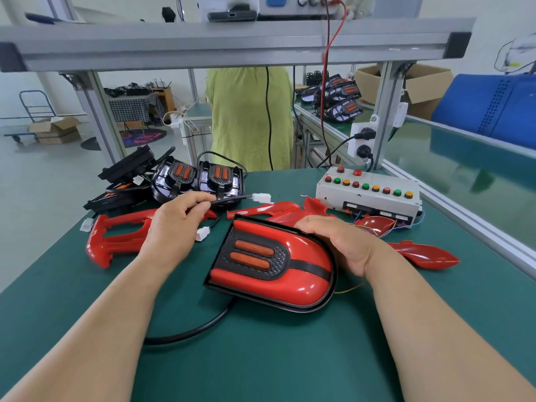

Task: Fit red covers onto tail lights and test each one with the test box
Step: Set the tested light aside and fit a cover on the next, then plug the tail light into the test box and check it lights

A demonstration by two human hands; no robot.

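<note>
A tail light with its red cover fitted [272,262] lies on the green mat in front of me. My right hand [339,242] rests curled over its far right edge and holds it. My left hand [174,221] pinches a black cable [229,200] that ends in a white connector [262,197]. The grey test box [368,192], with rows of red, green and yellow buttons, stands at the back right. Loose red covers lie at the left [116,236] and behind the light [266,210]. Uncovered black tail lights [200,181] are piled at the back left.
Another red cover [423,255] lies at the right near the table's aluminium rail. A second white connector [202,234] sits by my left wrist. A black cable [191,329] curves from under the light. A person in a green top [251,117] stands behind the bench.
</note>
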